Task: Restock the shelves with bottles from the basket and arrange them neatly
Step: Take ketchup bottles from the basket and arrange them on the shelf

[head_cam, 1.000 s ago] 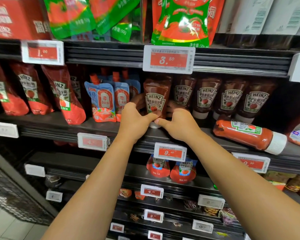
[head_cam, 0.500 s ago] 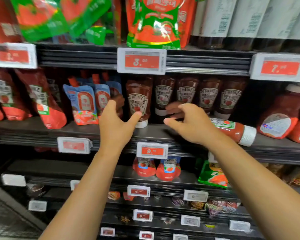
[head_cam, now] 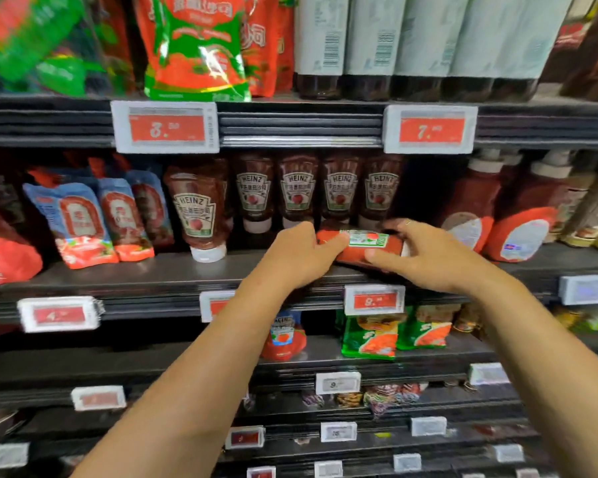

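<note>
A red ketchup bottle (head_cam: pixel 361 248) lies on its side on the middle shelf (head_cam: pixel 159 274), its label facing up. My left hand (head_cam: pixel 299 251) grips its left end and my right hand (head_cam: pixel 425 255) grips its right end, hiding the cap. Behind it a row of upside-down Heinz ketchup bottles (head_cam: pixel 297 189) stands on white caps. One more Heinz bottle (head_cam: pixel 197 210) stands further forward at the left of the row. No basket is in view.
Blue and red sauce pouches (head_cam: pixel 94 219) lean at the left of the shelf, larger red bottles (head_cam: pixel 518 219) stand at the right. Price tags (head_cam: pixel 373 300) line the shelf edges. Pouches and dark bottles (head_cam: pixel 370 46) fill the shelf above; snack packs (head_cam: pixel 370 334) sit below.
Both hands left the standing Heinz bottle and moved right onto the lying bottle, which they now grip at both ends. The camera has also turned to the right.
</note>
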`<state>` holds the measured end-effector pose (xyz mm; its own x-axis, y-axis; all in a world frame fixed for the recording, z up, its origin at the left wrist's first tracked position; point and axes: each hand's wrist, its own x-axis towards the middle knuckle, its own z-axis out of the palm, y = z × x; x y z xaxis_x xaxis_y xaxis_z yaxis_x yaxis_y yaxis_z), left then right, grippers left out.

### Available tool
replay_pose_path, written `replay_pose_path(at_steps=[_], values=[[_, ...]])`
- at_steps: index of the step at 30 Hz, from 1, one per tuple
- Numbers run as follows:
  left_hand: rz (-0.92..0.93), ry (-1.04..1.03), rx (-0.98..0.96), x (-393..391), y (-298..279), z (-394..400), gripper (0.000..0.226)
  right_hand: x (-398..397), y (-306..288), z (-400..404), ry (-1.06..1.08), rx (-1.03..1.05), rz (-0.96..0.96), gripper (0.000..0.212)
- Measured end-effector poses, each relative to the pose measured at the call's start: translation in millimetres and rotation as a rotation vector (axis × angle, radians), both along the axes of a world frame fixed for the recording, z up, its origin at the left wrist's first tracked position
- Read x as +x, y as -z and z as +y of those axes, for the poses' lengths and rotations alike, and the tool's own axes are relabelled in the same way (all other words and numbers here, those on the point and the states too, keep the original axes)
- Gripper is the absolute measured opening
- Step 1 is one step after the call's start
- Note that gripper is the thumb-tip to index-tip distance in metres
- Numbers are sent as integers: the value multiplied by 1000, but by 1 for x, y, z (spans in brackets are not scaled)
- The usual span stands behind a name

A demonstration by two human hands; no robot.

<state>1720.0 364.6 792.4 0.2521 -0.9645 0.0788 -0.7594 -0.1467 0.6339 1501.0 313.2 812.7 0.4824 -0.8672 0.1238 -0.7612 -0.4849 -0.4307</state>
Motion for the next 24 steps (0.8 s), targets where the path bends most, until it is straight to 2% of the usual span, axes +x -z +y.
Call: replay_pose_path(at_steps=[5, 8, 12, 14, 16, 18, 22, 24], values=[[34, 46, -61, 2, 4, -4, 49, 2, 15, -1, 10, -17, -83, 74], [133, 36, -127, 8, 8, 3, 45, 11, 22, 5, 31, -47, -180, 79], [297, 20, -267, 22, 1, 13, 25, 33, 24, 16, 26, -93, -282, 82], [349, 25, -315, 28, -9, 20, 28, 46, 23, 21, 24, -98, -322, 79], [342, 43, -370, 34, -19, 27, 36, 60, 21, 25, 20, -66, -364, 67], [325, 51, -421, 41, -29, 33, 44, 73, 19, 29, 15, -10, -414, 64], [323, 17, -421, 53, -44, 41, 38, 98, 16, 32, 10, 65, -499, 66], [234, -4, -413, 56, -48, 43, 36, 112, 17, 35, -22, 60, -499, 60]])
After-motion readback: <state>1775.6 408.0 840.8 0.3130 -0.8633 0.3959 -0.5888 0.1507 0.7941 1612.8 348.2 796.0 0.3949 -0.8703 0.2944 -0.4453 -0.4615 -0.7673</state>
